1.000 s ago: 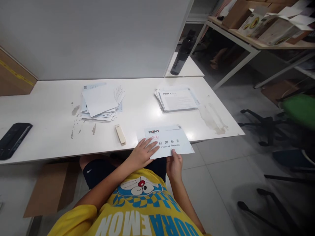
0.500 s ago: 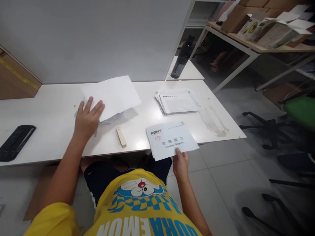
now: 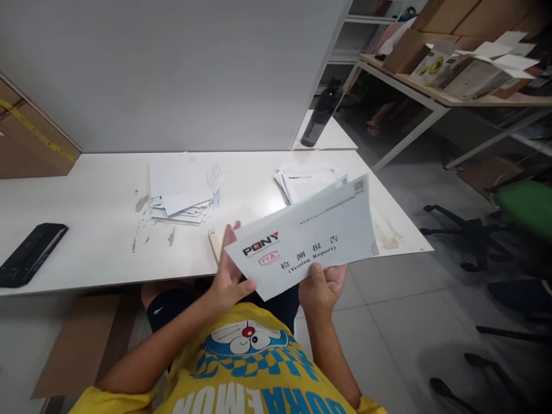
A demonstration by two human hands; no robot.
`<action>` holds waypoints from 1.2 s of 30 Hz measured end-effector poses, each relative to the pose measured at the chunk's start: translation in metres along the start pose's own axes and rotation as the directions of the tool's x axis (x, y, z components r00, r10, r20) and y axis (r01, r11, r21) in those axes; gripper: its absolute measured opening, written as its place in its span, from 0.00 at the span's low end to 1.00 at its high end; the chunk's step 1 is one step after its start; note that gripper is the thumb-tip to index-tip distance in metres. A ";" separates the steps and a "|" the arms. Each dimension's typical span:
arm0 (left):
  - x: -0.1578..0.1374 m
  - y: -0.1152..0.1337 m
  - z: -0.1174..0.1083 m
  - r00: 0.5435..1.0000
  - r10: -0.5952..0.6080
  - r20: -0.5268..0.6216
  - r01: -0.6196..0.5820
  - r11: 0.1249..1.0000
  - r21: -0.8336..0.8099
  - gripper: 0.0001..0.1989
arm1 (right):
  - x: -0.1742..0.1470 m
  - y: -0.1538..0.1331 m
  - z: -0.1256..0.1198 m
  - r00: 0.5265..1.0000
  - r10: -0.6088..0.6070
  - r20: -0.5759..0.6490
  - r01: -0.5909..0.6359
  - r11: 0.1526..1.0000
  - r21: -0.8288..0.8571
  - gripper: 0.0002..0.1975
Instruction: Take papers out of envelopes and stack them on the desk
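Note:
A printed testing report (image 3: 297, 241), a few pale sheets with a red and black logo, is held tilted above the desk's front edge. My right hand (image 3: 322, 287) grips its lower edge, thumb on the printed face and fingers behind. At the report's left end is my left hand (image 3: 226, 273), thumb and fingers apart around the corner; whether it touches the paper I cannot tell. A beige bar-shaped stapler-like object (image 3: 214, 244) lies on the desk, partly behind my left hand. Farther left sits a loose paper stack (image 3: 183, 192). Another printed stack (image 3: 297, 179) is partly covered by the report.
On the white desk (image 3: 103, 230) a black phone-like device (image 3: 32, 253) lies at the left. A dark bottle (image 3: 321, 112) stands by the grey partition (image 3: 185, 75). Cardboard boxes (image 3: 37, 138) are at far left. Office chairs (image 3: 468, 230) and a box-laden table (image 3: 405, 77) are to the right.
My left hand has left the paper at the left stack, which now lies flat, and moved right to the report. My right hand has raised and tilted the report.

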State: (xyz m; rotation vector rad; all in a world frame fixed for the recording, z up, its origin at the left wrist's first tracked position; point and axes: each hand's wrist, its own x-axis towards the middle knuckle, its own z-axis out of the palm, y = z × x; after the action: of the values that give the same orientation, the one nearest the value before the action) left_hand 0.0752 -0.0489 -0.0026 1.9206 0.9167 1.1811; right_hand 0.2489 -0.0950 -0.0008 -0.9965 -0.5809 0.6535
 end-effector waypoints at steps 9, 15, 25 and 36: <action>0.037 -0.005 0.026 0.990 -0.132 -0.043 0.111 0.937 -0.331 0.12 | 0.077 0.004 -0.064 0.991 -0.124 0.053 0.133 0.958 -0.254 0.49; 0.030 -0.061 0.066 0.960 -0.280 -0.007 0.258 0.894 -0.365 0.17 | 0.107 0.028 -0.096 0.964 0.186 0.192 -0.108 0.928 -0.357 0.29; -0.041 -0.034 0.026 0.922 -0.375 0.094 0.380 0.829 -0.411 0.29 | 0.064 0.029 -0.117 0.949 0.289 0.124 -0.162 0.787 -0.595 0.15; -0.120 -0.060 -0.010 0.721 -0.692 -0.028 0.629 0.671 -0.393 0.18 | 0.038 0.045 -0.097 0.675 0.735 0.068 -0.446 0.480 -0.756 0.19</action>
State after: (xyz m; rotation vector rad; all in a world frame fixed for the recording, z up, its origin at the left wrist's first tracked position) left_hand 0.0138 -0.1169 -0.1009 1.0337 1.2558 0.9736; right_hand 0.3323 -0.1044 -0.0769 -1.8666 -0.8608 1.3684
